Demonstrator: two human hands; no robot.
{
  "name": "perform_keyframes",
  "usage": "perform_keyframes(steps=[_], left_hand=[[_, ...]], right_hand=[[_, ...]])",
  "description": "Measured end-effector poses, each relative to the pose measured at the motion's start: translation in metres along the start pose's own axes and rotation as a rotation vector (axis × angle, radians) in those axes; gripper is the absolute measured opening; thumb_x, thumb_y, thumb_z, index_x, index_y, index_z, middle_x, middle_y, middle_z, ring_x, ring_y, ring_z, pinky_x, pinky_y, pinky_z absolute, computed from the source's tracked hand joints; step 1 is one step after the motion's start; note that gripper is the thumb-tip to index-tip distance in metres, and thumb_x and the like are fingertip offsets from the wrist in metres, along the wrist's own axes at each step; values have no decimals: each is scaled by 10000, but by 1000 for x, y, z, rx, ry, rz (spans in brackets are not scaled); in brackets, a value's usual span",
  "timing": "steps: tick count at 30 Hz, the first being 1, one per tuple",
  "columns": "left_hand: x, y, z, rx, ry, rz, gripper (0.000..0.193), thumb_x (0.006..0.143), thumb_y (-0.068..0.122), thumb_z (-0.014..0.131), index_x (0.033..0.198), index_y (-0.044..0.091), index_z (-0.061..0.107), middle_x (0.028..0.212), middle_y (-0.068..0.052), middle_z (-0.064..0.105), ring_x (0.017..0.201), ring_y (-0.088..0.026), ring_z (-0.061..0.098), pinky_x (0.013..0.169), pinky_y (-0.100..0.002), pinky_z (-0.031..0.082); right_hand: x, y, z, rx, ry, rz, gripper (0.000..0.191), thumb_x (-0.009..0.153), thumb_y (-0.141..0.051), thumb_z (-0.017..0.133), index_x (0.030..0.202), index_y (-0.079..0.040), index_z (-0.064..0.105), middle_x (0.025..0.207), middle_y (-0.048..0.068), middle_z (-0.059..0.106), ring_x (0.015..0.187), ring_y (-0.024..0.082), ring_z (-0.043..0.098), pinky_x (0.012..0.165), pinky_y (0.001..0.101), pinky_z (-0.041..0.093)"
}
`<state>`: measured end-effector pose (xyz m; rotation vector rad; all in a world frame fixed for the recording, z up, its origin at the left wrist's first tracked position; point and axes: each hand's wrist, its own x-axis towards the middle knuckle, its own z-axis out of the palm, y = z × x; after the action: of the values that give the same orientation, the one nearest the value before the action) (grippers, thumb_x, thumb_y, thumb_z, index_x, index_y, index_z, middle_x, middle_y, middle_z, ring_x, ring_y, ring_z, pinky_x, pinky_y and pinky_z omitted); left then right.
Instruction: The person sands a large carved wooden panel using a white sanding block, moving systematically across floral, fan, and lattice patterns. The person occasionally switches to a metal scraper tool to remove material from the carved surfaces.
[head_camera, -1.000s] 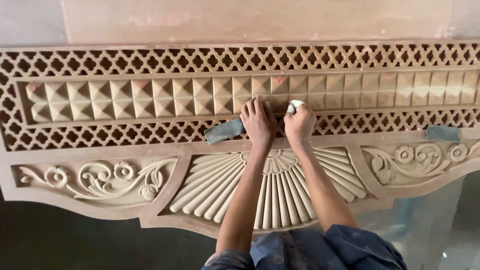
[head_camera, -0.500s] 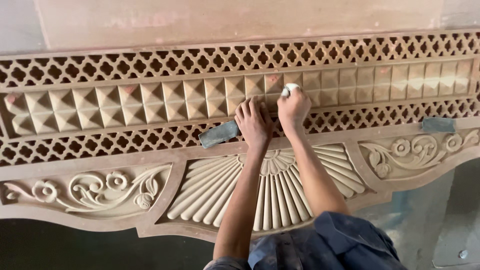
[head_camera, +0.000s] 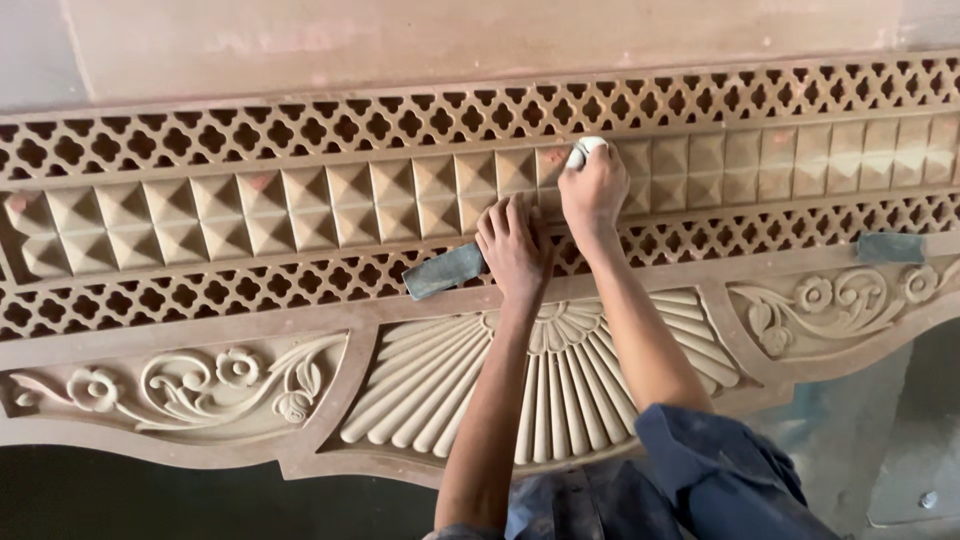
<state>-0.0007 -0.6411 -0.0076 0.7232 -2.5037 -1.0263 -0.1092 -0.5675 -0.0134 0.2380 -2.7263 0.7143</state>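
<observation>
Head view: right hand (head_camera: 592, 190) presses white pad (head_camera: 585, 150) on carved panel (head_camera: 300, 215).

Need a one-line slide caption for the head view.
Left hand rests on carved wooden panel beside grey pad; right hand presses white wad onto pyramid row.

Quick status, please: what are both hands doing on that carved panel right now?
Left hand flat on carved wooden panel, pinning grey sandpaper sheet. Right hand presses small white wad against pyramid-stud row. Nothing in the way.
</observation>
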Motion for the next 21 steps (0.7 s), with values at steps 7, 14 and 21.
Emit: perform_keyframes(steps=[7, 14, 21], left_hand=[[0, 0, 2, 18, 21, 1, 334, 1003, 242, 619, 1279, 54, 607, 1278, -161, 607, 1239, -373, 526, 1029, -495, 410], [-3, -3, 3, 10, -22, 2, 356, 1009, 246, 610, 1300, 42, 591, 1296, -168, 600, 1229, -374, 519, 1031, -496, 408], [-1, -3, 2, 12, 0, 11, 351, 1000, 236, 607, 1300, 55, 606, 1295, -163, 608, 1242, -373, 520, 1030, -497, 409]], right_hand=[[-15, 6, -2, -16, -134, 20, 84, 916, -49, 717, 978, 6, 704, 882, 173, 710, 740, 325, 701, 638, 431, 557], [-6, 9, 4, -30, -127, -10, 86, 832, -19, 718, 914, -6, 695, 887, 163, 722, 794, 328, 716, 690, 451, 563], [-10, 2, 0, 22, -58, 21, 50, 901, -30, 715, 946, -18, 695, 847, 171, 709, 783, 367, 703, 696, 478, 552]])
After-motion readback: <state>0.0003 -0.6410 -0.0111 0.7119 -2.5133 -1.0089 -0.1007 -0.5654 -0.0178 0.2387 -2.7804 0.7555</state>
